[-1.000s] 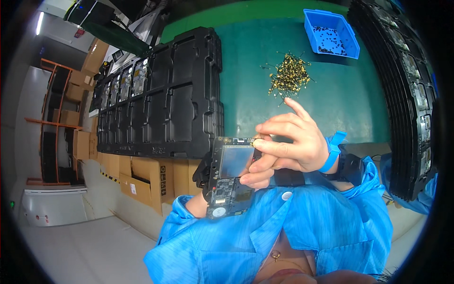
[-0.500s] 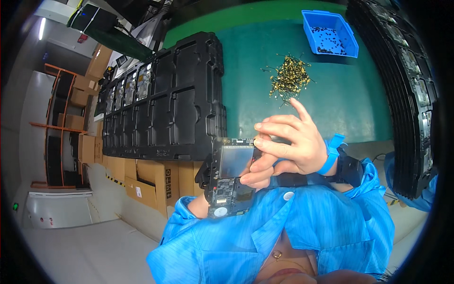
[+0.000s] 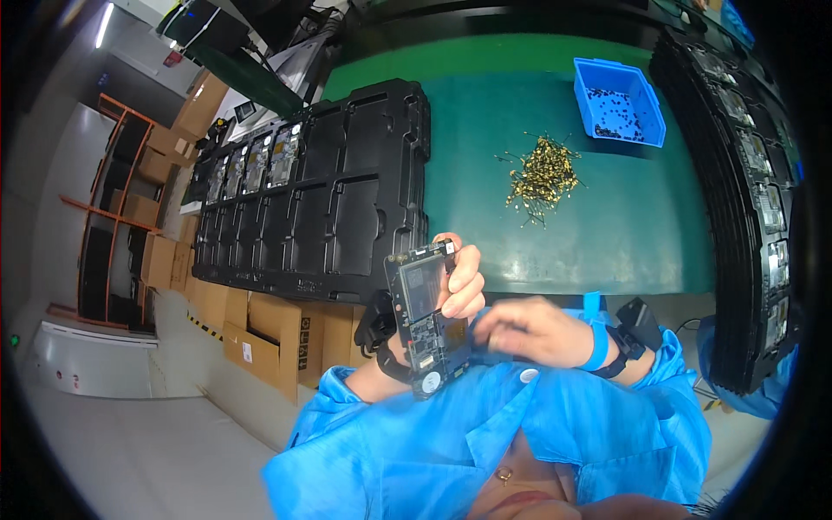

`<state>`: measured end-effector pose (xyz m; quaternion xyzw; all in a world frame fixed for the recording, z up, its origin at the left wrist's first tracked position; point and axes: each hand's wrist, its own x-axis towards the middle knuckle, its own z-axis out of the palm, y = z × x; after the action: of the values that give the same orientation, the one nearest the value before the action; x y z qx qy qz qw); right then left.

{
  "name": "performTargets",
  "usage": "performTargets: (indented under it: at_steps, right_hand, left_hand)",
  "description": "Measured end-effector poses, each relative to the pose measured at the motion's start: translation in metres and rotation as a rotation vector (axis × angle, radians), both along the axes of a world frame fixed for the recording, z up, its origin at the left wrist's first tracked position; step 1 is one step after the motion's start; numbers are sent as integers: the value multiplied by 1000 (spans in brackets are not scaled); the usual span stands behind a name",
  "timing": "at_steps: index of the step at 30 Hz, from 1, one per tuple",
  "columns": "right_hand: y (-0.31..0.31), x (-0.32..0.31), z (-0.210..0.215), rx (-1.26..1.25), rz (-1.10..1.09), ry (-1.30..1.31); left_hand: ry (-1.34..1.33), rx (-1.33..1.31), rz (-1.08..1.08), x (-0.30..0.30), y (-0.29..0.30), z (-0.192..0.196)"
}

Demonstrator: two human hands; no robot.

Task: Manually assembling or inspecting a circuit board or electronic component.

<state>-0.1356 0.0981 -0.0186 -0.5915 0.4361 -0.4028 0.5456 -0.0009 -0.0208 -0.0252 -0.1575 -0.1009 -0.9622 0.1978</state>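
Observation:
My left hand (image 3: pixel 461 282) grips a dark circuit board (image 3: pixel 425 319) with a grey square panel near its top, holding it upright close to my chest. Its fingers wrap the board's right edge. My right hand (image 3: pixel 536 331) hovers just right of the board's lower part, fingers curled and blurred; I cannot tell whether anything small is pinched in them. A blue strap circles my right wrist. Both sleeves are blue.
A large black moulded tray (image 3: pixel 321 191) lies on the green mat (image 3: pixel 607 234) to the left, some far pockets filled. A pile of small gold parts (image 3: pixel 542 173) and a blue bin (image 3: pixel 617 100) sit further back. Stacked black trays (image 3: pixel 750 217) line the right. Cardboard boxes (image 3: pixel 260 334) stand below the table edge.
My right hand has dropped away from the top of the board to its lower right side. The board is now uncovered and tilted more upright in my left hand.

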Motion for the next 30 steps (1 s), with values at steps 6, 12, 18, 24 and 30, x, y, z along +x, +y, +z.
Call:
performTargets:
  at_steps: [6, 12, 18, 24, 30]
  right_hand:
    - [-6, 16, -10, 282, 192, -371]
    - [-32, -22, 43, 390, -215, -442]
    - [-141, -155, 31, 182, -699, 114]
    - [-234, -204, 2, 319, -1012, -168]
    - [-294, -198, -41, 314, -1135, -184]
  left_hand:
    - [23, 21, 16, -8, 3, 2]
    - [-704, -201, 436, 9, 10, 14]
    - [-599, -197, 312, 29, 11, 0]
    - [-621, -235, 409, 46, 9, 9]
    - [-650, -188, 536, 85, -5, -3]
